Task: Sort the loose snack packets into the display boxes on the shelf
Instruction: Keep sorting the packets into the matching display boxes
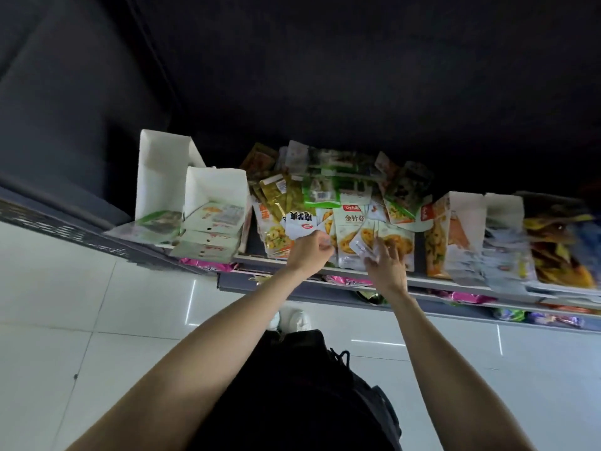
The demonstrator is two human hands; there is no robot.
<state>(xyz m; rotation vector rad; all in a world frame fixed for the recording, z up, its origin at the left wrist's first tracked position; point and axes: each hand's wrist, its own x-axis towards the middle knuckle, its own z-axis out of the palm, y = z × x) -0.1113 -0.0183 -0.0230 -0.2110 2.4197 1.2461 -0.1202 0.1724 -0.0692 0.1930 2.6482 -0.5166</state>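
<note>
A heap of loose snack packets lies on the shelf between display boxes. My left hand pinches a white packet with dark lettering at the front of the heap. My right hand holds a small fan of pale packets just right of it. Two white display boxes stand at the left, with green and white packets stacked in them. Another box at the right holds orange packets.
More boxes with yellow and orange packets fill the shelf's right end. A lower shelf shows pink and purple packets. The white tiled floor and my shoe lie below. A dark wall rises behind the shelf.
</note>
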